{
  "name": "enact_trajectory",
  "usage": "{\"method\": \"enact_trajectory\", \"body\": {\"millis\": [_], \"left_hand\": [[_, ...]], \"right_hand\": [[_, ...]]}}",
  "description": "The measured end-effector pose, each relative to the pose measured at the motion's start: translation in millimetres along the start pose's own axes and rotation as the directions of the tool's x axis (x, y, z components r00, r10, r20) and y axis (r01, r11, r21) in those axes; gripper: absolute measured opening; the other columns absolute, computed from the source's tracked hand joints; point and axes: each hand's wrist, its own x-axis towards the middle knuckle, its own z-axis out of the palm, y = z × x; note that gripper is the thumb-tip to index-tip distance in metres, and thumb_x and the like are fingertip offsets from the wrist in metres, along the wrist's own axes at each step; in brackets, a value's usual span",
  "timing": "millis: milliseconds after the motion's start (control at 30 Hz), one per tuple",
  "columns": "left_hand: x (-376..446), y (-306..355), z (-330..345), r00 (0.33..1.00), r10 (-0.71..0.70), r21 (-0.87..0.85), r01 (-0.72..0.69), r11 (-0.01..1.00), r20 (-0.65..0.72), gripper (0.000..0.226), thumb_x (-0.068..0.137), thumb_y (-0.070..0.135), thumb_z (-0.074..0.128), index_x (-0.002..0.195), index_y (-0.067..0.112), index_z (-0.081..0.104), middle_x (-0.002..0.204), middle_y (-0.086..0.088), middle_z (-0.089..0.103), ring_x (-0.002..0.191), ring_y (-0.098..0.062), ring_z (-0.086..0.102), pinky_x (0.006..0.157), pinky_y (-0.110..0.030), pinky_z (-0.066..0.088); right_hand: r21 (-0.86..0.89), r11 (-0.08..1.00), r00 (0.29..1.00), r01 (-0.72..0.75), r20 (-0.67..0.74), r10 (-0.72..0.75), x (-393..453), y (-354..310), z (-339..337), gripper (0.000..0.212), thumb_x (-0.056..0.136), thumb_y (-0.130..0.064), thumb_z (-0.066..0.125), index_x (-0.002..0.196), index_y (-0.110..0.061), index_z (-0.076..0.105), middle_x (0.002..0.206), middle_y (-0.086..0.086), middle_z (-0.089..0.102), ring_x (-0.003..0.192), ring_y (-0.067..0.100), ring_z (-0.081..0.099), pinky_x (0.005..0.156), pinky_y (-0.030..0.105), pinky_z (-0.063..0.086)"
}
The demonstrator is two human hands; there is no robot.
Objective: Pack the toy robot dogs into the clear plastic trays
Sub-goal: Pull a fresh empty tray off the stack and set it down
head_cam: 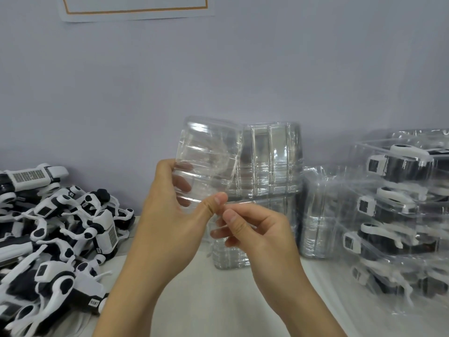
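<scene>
Table [213, 300]: pale worktop set against a grey wall, carrying everything below.
Loose dogs [48, 229]: a tangled heap of black-and-white toy robot dogs at the left, legs interlocked, none yet in a tray.
Packed trays [393, 205]: a stack at the right, each clear shell already holding a dog.
Empty trays [267, 166]: a nested upright stack of clear plastic trays in the middle, against the wall.
Held tray [206, 159]: one clear tray raised above the table in front of that stack, tilted, with nothing inside.
Left hand [170, 222]: wrapped round the tray's lower left side, fingers showing through the plastic behind it, thumb pressed on the lower edge.
Right hand [255, 229]: thumb and fingers pinching a thin clear flange at the tray's lower edge, just beside the left thumb.
Step in hand: it looks like peeling a single tray free or opening its two halves.
Doing it well: keep the left grip steady, pull at the flange corner rather than the wall, and check that only one layer comes away before reaching for a dog.
</scene>
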Motion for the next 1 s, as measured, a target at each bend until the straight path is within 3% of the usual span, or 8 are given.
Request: {"method": "enact_trajectory", "body": {"millis": [200,433,500,633,733,900,1000], "left_hand": [[1,-3,0,1.0,0.01,-0.01,-0.01,1.0,0.007,0.045,0.075,0.04,0.078,0.107,0.039,0.047,0.098,0.009,0.053,0.085,0.001,0.053,0.067,-0.004,0.041],[2,-5,0,0.999,0.017,-0.025,-0.016,1.0,0.032,0.044,0.076,0.036,0.079,0.106,0.039,0.047,0.099,0.008,0.053,0.084,0.001,0.052,0.068,-0.003,0.04],[2,-5,0,0.999,0.018,-0.019,-0.018,1.0,0.029,0.043,0.076,0.037,0.078,0.106,0.039,0.047,0.1,0.008,0.053,0.085,-0.001,0.053,0.068,-0.004,0.039],[-1,-2,1,0.999,0.044,0.015,-0.044,0.999,-0.015,0.046,0.072,0.044,0.075,0.109,0.04,0.048,0.098,0.012,0.053,0.088,-0.004,0.055,0.067,-0.007,0.039],[-2,0,3,0.992,0.107,0.052,-0.103,0.993,-0.073,0.051,0.069,0.045,0.076,0.111,0.038,0.048,0.095,0.012,0.053,0.088,-0.004,0.052,0.069,-0.004,0.038],[-3,2,7,0.962,0.23,0.153,-0.208,0.966,-0.148,0.061,0.07,0.046,0.079,0.12,0.038,0.045,0.092,0.014,0.052,0.086,-0.006,0.052,0.071,-0.006,0.038],[-4,4,9,0.941,0.296,0.21,-0.259,0.943,-0.167,0.068,0.071,0.05,0.075,0.13,0.034,0.043,0.093,0.016,0.05,0.088,-0.005,0.052,0.073,-0.006,0.039]], "right_hand": [[0.04,0.999,1.0,-0.003,0.019,0.002,-1,0,1,0.01,0.088,-0.025,0.072,0.088,-0.019,0.08,0.08,0.005,0.075,0.072,0.02,0.074,0.063,0.02,0.051],[0.031,0.999,1.0,-0.006,-0.001,0.006,-1,0,0,0.022,0.076,-0.037,0.07,0.081,-0.018,0.079,0.077,0.005,0.075,0.069,0.022,0.074,0.061,0.019,0.05],[0.028,1.0,1.0,-0.008,-0.006,0.008,-1,0,1,0.021,0.08,-0.034,0.069,0.081,-0.016,0.079,0.077,0.006,0.075,0.069,0.022,0.074,0.06,0.019,0.05],[-0.051,0.997,0.997,0.059,-0.05,-0.061,-1,2,5,0.019,0.096,-0.012,0.063,0.084,-0.011,0.077,0.075,0.007,0.074,0.065,0.019,0.073,0.058,0.017,0.051],[-0.108,0.988,0.991,0.111,-0.06,-0.117,-1,0,10,0.016,0.098,-0.011,0.061,0.089,-0.009,0.074,0.076,0.008,0.074,0.064,0.016,0.073,0.058,0.014,0.05],[-0.167,0.974,0.981,0.155,-0.093,-0.172,-1,-3,14,0.017,0.098,-0.019,0.063,0.087,-0.01,0.072,0.074,0.005,0.074,0.068,0.018,0.074,0.065,0.031,0.06],[-0.216,0.958,0.965,0.187,-0.145,-0.221,-2,-5,14,0.017,0.097,-0.016,0.064,0.083,-0.012,0.072,0.07,0.003,0.073,0.067,0.018,0.073,0.066,0.033,0.06]]}}
